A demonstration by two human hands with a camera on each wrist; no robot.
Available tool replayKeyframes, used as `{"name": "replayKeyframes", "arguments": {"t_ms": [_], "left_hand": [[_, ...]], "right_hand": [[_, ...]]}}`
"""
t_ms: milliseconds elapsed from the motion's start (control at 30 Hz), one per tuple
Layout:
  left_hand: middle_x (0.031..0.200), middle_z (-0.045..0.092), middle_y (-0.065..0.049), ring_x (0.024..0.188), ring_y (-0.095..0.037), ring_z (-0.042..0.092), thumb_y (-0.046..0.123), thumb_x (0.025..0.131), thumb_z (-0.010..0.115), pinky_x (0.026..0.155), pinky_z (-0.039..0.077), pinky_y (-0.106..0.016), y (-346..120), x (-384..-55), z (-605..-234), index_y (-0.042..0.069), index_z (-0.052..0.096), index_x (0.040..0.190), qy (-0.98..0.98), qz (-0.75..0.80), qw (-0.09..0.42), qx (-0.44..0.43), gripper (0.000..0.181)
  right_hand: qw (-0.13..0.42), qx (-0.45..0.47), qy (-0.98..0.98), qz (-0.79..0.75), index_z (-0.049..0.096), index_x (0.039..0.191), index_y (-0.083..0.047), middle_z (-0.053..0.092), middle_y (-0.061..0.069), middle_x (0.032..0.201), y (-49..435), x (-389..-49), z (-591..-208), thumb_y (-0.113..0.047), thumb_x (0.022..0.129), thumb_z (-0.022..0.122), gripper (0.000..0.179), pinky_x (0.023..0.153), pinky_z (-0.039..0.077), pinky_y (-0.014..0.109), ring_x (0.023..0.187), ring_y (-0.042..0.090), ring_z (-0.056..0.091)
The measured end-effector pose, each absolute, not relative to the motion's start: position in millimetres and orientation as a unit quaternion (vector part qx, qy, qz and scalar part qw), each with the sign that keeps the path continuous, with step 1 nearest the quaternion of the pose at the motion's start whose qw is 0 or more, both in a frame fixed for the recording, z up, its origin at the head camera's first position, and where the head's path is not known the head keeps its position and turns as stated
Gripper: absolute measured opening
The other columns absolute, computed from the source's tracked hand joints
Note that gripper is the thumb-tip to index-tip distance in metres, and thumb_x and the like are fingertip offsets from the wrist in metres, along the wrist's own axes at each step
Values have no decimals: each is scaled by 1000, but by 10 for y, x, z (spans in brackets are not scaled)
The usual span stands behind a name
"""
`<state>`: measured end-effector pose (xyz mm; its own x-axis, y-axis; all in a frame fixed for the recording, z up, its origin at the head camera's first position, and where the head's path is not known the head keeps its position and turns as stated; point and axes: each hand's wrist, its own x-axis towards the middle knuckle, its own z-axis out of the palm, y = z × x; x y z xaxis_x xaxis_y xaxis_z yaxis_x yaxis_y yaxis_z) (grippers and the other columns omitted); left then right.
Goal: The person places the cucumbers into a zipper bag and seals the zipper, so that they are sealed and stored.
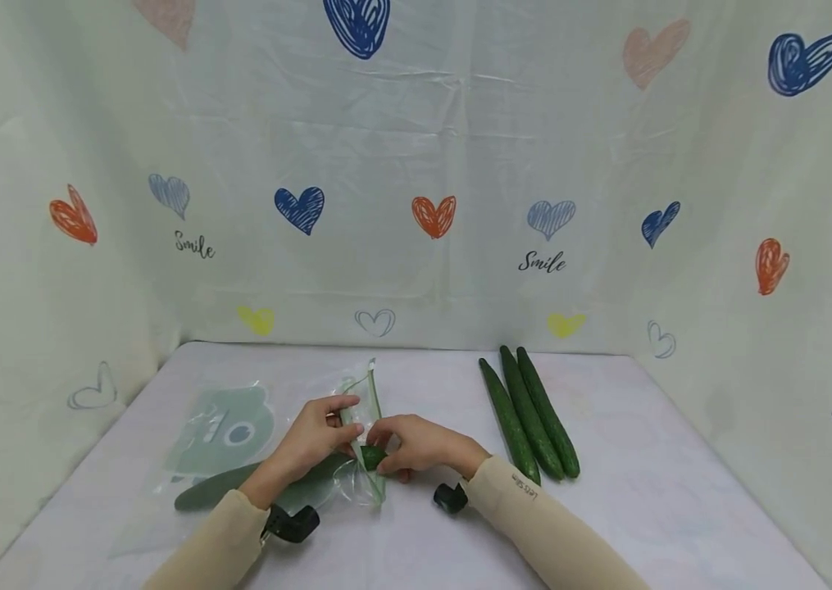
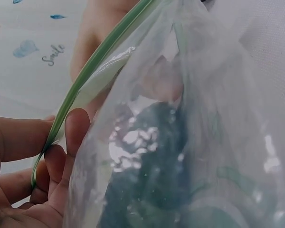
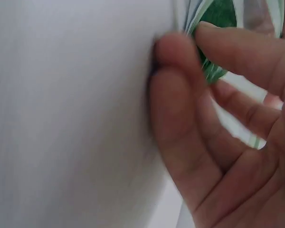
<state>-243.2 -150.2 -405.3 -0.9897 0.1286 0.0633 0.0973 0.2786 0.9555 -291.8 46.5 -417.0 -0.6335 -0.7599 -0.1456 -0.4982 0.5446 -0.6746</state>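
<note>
Clear green-rimmed plastic bag, lower centre: my left hand pinched it, my right hand gripped a long green cucumber.

My sleeved left forearm angles forward and inward from the lower left | my left hand pinches, fingers bent | my sleeved right forearm slants in from the lower right | my right hand grips, fingers curled inward | my two hands work close together, wrists farther apart.
</note>
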Motion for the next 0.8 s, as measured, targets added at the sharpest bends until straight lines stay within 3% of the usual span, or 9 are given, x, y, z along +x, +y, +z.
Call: {"name": "replayKeyframes", "arguments": {"t_ms": [167, 467, 800], "left_hand": [[69, 54, -9, 57, -22, 61, -1, 85, 68, 59, 57, -37, -1502, -2427, -4038, -10, 47, 134, 799, 598, 15, 67, 54], [67, 51, -8, 58, -23, 59, -2, 85, 68, 59, 57, -39, -1519, -2444, -4042, -10, 48, 134, 792, 606, 15, 67, 53], [66, 52, -8, 59, -24, 60, -2, 86, 66, 60, 57, -39, -1523, -2430, -4053, -11, 46, 135, 787, 612, 22, 80, 54]], "right_hand": [[224, -345, 855, -317, 61, 95, -16, 59, -7, 93, 492, -2949, -4199, -10, 84, 72, 17, 53, 53, 26, 51, 13, 62], [198, -424, 846, -254, 58, 103, -19, 57, -4, 94, 400, -2926, -4128, -19, 89, 70, 18, 50, 52, 22, 42, 10, 57], [183, -416, 859, -237, 60, 103, -21, 58, -3, 98, 393, -2910, -4165, -22, 87, 71, 20, 52, 51, 20, 41, 8, 55]]}}
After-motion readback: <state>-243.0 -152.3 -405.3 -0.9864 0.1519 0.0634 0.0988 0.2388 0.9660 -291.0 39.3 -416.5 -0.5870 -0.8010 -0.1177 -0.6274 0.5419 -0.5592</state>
